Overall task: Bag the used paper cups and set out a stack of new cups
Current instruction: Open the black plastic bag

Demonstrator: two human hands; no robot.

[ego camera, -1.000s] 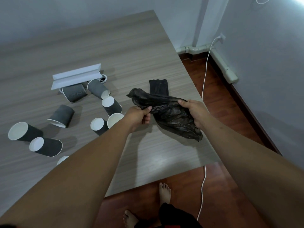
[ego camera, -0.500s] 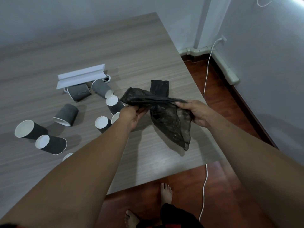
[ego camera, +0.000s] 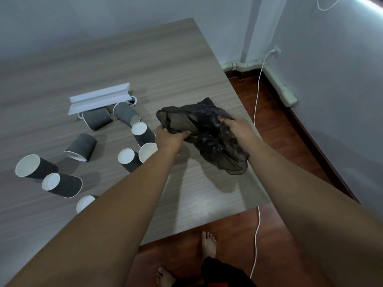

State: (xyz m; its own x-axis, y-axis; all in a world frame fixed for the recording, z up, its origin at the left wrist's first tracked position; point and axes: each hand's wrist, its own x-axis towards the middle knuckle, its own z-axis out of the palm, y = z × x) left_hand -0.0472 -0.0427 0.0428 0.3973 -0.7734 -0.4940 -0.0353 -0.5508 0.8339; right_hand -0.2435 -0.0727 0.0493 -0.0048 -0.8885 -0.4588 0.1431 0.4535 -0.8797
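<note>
A thin black plastic bag (ego camera: 209,137) hangs above the right part of the grey wooden table (ego camera: 124,65). My left hand (ego camera: 169,139) grips its near left edge, and my right hand (ego camera: 238,129) grips the right side, fingers curled into the plastic. The bag's mouth gapes toward the left. Several dark grey paper cups with white insides lie tipped over on the table's left half, among them one at the far left (ego camera: 33,167), one beside it (ego camera: 62,184) and one close to my left hand (ego camera: 142,133).
A white folded card (ego camera: 99,98) sits on top of two cups at the back. The table's right and near edges drop to a red-brown floor (ego camera: 279,131), where a white cable (ego camera: 258,224) runs and my bare feet (ego camera: 208,243) stand.
Both hands have drawn closer together and bunched the bag, and its mouth has spread open on the left. The folded black piece seen behind the bag is now hidden.
</note>
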